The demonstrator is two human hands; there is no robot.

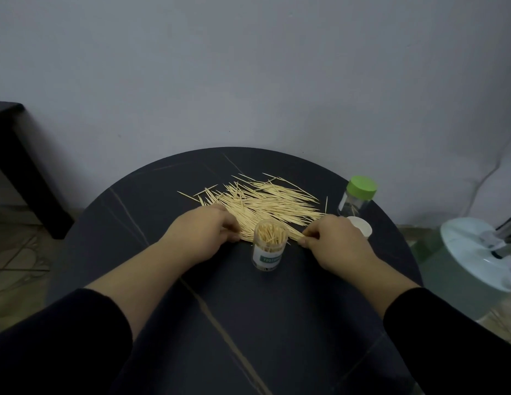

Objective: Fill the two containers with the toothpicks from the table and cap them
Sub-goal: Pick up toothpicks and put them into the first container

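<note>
Just behind the open container (pixel 270 246), reaching its far side, the toothpicks (pixel 265 203) lie fanned out on the dark surface (pixel 220 323). Your left grip (pixel 203 235), left of that container, curls its fingers onto the near end of the pile. Your right grip (pixel 337 243), right of the container, pinches a small bunch at the other end. Expect these sticks to be very light, stiff, thin and sharp-tipped, and likely to roll and scatter on the smooth top. You would probably do best to square a bundle between both grips and hold it round its middle, tips aligned, so it drops in upright. You have two containers. The open one looks close to full of standing sticks, and the second container (pixel 352 205), beyond it to the right, wears a green cap (pixel 362 188). One white cap (pixel 361 226) lies loose behind your right grip. The toothpicks are too many to count.
</note>
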